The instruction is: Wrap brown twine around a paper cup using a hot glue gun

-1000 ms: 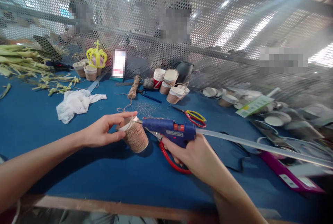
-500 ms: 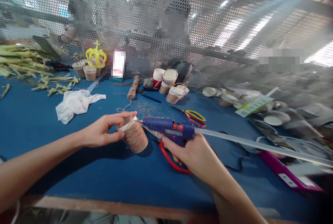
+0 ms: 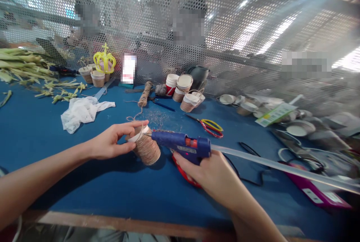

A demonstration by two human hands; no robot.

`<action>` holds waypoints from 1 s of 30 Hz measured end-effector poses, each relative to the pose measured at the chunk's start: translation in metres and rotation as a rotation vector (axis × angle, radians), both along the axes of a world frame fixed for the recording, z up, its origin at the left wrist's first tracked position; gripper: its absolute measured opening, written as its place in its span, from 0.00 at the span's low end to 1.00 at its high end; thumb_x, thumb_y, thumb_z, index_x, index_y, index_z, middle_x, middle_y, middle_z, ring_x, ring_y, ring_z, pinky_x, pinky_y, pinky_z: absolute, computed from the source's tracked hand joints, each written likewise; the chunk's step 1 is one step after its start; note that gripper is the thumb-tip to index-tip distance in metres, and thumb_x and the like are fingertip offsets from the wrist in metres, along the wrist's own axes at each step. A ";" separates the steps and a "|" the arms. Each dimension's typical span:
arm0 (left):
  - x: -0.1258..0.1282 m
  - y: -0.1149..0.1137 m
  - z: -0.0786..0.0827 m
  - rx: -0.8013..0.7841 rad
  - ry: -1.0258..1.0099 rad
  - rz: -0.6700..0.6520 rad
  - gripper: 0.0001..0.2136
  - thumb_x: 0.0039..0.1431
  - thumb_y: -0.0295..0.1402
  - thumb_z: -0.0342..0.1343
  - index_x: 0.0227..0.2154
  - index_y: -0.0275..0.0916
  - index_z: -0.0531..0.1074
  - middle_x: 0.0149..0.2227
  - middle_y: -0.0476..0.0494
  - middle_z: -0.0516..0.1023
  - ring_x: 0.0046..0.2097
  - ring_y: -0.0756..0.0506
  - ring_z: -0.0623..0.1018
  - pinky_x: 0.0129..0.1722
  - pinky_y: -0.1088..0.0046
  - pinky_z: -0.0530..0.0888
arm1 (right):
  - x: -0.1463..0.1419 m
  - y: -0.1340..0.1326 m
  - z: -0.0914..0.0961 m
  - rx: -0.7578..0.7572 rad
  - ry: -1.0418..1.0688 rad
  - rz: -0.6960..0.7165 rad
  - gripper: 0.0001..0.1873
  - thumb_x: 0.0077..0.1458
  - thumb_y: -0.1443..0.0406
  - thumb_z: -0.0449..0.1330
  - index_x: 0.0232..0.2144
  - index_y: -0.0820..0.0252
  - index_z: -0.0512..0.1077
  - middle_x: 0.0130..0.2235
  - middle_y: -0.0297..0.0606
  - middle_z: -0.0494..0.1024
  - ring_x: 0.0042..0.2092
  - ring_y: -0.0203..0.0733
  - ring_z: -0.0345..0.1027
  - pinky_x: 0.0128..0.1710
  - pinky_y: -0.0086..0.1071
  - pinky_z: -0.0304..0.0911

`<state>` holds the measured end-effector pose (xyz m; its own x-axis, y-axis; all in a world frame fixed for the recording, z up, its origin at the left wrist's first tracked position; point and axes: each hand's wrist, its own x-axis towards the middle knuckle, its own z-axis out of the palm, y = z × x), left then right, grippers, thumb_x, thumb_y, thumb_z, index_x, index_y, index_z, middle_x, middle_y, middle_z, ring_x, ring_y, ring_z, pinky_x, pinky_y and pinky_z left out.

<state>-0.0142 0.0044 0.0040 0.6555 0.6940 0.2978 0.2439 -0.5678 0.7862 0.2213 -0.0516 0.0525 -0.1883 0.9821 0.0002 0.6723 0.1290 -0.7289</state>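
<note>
My left hand grips a paper cup wrapped in brown twine, held tilted on the blue table. My right hand is closed round a blue hot-glue gun whose nozzle touches the cup near its white rim. A long clear glue stick juts from the gun's back toward the right. Red-handled scissors lie partly hidden under my right hand.
A twine spool, several wrapped and plain cups, yellow-red scissors, a white cloth, green leaves and a yellow crown lie about. A perforated metal screen stands behind. A magenta box lies right.
The glue gun has dropped slightly and moved left, bringing its nozzle onto the cup's side. My left hand and the cup have stayed put.
</note>
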 end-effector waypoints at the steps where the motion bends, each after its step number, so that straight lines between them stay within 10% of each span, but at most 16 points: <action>1: 0.000 0.000 0.000 0.001 -0.001 0.000 0.10 0.57 0.33 0.50 0.22 0.36 0.62 0.60 0.33 0.59 0.60 0.38 0.61 0.54 0.60 0.61 | 0.000 0.000 0.000 0.002 -0.002 -0.007 0.11 0.49 0.63 0.53 0.17 0.57 0.60 0.12 0.27 0.63 0.15 0.32 0.56 0.15 0.25 0.56; 30: 0.002 -0.002 0.000 -0.008 -0.008 0.015 0.10 0.57 0.32 0.50 0.22 0.37 0.59 0.61 0.33 0.58 0.61 0.40 0.61 0.55 0.63 0.61 | -0.006 -0.003 0.007 0.219 -0.179 0.058 0.08 0.46 0.66 0.54 0.19 0.57 0.68 0.15 0.30 0.64 0.19 0.34 0.55 0.21 0.29 0.56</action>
